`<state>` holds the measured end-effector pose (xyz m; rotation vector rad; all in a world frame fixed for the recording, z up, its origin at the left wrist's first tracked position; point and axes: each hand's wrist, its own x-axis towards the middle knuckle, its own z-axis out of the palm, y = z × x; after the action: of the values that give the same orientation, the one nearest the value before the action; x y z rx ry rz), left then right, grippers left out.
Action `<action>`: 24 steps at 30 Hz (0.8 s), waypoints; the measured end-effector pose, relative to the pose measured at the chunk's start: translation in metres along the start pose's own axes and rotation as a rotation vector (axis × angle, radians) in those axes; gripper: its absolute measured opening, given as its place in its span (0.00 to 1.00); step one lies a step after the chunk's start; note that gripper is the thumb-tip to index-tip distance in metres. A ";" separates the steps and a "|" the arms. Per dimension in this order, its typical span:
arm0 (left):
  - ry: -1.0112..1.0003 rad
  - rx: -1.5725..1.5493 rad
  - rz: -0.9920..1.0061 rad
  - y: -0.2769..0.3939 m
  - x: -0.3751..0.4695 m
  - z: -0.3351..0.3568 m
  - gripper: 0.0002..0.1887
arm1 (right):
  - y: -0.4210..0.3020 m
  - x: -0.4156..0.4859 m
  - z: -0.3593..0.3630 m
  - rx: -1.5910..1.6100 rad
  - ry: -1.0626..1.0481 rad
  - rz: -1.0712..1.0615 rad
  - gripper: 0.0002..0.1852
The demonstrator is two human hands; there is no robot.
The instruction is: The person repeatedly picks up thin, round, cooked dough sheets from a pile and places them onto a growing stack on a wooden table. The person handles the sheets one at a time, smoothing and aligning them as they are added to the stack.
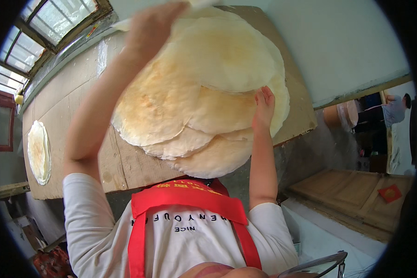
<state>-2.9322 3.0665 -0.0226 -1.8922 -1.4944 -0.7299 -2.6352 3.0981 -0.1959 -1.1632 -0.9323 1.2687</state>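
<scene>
Before me lies a broad stack of large, thin, round flatbreads (153, 104), pale with browned patches and overlapping edges. My right hand (264, 100) is at the right of the stack, fingers pinched together on the near edge of the top flatbread (229, 52). That edge runs leftward from my fingertips, over a browner sheet. My left hand (156, 24) is raised over the far left side of the stack and blurred by motion. Pale, thin material shows on both sides of it; its fingers and any grip are unclear.
The stack rests on a cardboard-covered table (73, 104). A smaller pile of flatbreads (39, 153) lies at its left end. Barred windows (59, 21) stand beyond on the left, a wall on the right. A person (385, 111) stands in the background right, near a round container (340, 114).
</scene>
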 end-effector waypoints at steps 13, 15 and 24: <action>-0.241 -0.260 0.120 0.142 -0.077 0.128 0.19 | -0.007 0.056 -0.018 0.533 -0.199 0.514 0.15; -0.270 -0.231 0.130 0.148 -0.074 0.133 0.21 | -0.011 0.060 -0.011 0.640 -0.202 0.505 0.14; -0.392 -0.254 -0.198 0.062 0.063 0.147 0.10 | -0.017 0.065 -0.003 0.594 -0.281 0.418 0.18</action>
<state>-2.8511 3.2061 -0.0809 -2.1934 -1.9296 -0.6900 -2.6219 3.1627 -0.1859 -0.7302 -0.4503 1.9220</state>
